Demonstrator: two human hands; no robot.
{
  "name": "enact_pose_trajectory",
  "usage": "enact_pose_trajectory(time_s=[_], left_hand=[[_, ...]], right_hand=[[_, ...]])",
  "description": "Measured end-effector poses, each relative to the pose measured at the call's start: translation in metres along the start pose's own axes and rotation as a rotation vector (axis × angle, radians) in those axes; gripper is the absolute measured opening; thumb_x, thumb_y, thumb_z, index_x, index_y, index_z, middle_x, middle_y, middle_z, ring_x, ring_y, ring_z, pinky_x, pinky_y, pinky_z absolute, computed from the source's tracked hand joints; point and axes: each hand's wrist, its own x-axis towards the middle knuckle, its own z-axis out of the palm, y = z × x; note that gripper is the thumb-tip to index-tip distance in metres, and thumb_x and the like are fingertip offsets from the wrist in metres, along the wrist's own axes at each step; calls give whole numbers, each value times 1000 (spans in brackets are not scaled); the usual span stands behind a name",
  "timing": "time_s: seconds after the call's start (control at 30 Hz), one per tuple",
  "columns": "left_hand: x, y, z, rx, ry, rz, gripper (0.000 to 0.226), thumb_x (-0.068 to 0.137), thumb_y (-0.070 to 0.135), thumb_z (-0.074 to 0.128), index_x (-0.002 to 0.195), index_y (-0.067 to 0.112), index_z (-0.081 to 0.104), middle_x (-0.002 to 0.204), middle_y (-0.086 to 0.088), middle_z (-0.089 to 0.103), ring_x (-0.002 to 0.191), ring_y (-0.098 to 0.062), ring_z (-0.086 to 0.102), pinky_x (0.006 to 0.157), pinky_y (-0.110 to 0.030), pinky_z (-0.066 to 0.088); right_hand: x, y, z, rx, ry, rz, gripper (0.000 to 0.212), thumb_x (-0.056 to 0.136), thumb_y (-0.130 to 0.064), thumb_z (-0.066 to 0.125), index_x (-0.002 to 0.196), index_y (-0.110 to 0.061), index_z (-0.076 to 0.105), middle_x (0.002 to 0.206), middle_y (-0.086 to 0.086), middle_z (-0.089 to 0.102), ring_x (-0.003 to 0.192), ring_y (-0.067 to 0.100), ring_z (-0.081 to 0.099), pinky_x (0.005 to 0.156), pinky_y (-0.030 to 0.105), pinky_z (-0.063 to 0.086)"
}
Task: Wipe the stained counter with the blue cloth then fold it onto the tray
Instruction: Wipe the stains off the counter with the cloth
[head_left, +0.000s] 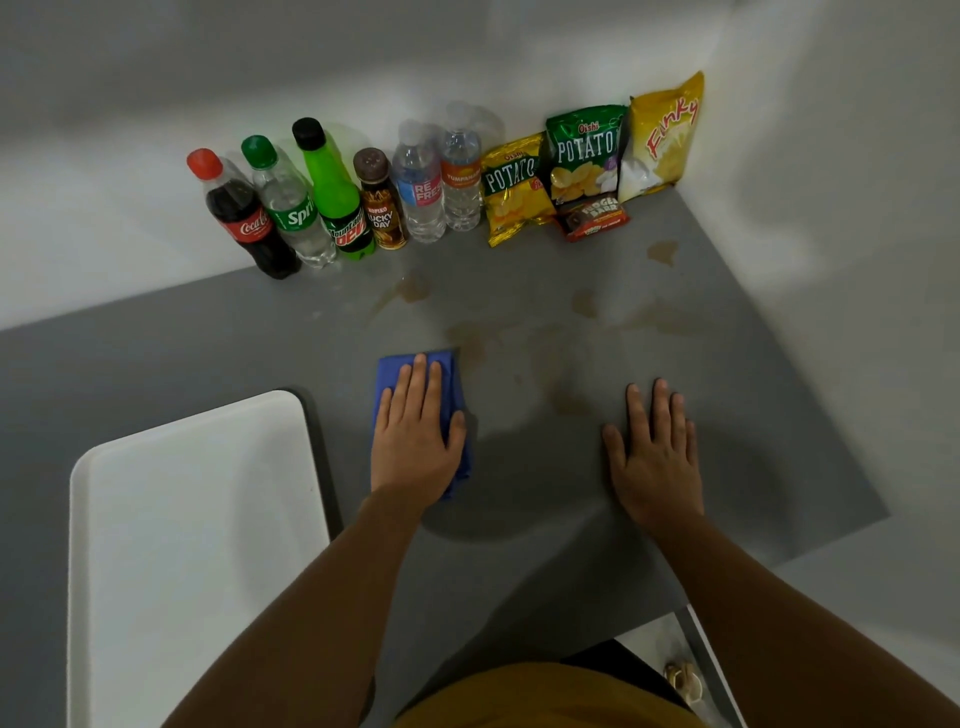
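Note:
A folded blue cloth (390, 375) lies on the grey counter (545, 509), and my left hand (415, 436) presses flat on top of it with fingers extended. My right hand (655, 457) rests flat on the bare counter to the right, holding nothing. Brownish stains (467, 345) spread over the counter beyond the cloth, with more patches near the chip bags (662, 252) and by the bottles (413, 288). A white tray (192, 545) sits at the left, just beside the cloth.
Along the back wall stands a row of bottles (332, 202), from cola to water. To their right lean snack bags (587, 156) and a small chocolate pack (595, 215). The counter ends at the right edge (831, 415) and near my torso.

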Motion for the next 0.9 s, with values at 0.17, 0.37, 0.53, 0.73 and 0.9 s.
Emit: enact_pose_trajectory(time_s=[0.17,0.37,0.53,0.73,0.9], left_hand=[[-6,-19,-2,-48,55,-121,73,102,56,27,163,24,3,172,0,5,158,-20,2,128,-40,2],[38,-40,-14,-20,85,-163,71,102,53,24,163,18,13,170,-8,15,157,-28,12,128,-46,10],[90,-46,-21,-31,82,-205,73,100,53,24,163,19,11,171,-6,12,158,-26,8,128,-45,7],[134,-31,-23,-2,45,-159,73,101,51,25,164,18,8,172,-5,8,158,-25,4,128,-45,4],[135,-9,-21,31,-12,-1,70,104,49,26,164,19,8,172,-3,4,159,-21,0,129,-43,2]], right_hand=[[0,1,1,11,-3,5,68,104,-60,20,163,-34,0,172,0,-11,157,20,-15,126,39,-5],[0,0,0,4,-4,4,68,104,-61,19,163,-34,-3,171,0,-13,156,20,-17,125,39,-6],[0,1,2,2,1,10,68,104,-60,19,163,-34,-2,171,0,-13,156,20,-17,127,41,-3],[1,3,2,1,-9,3,69,103,-62,15,163,-33,-3,171,1,-15,156,21,-19,127,42,-3],[0,2,4,7,-6,5,68,104,-61,17,163,-34,-2,171,-1,-14,156,21,-18,127,42,-2]])
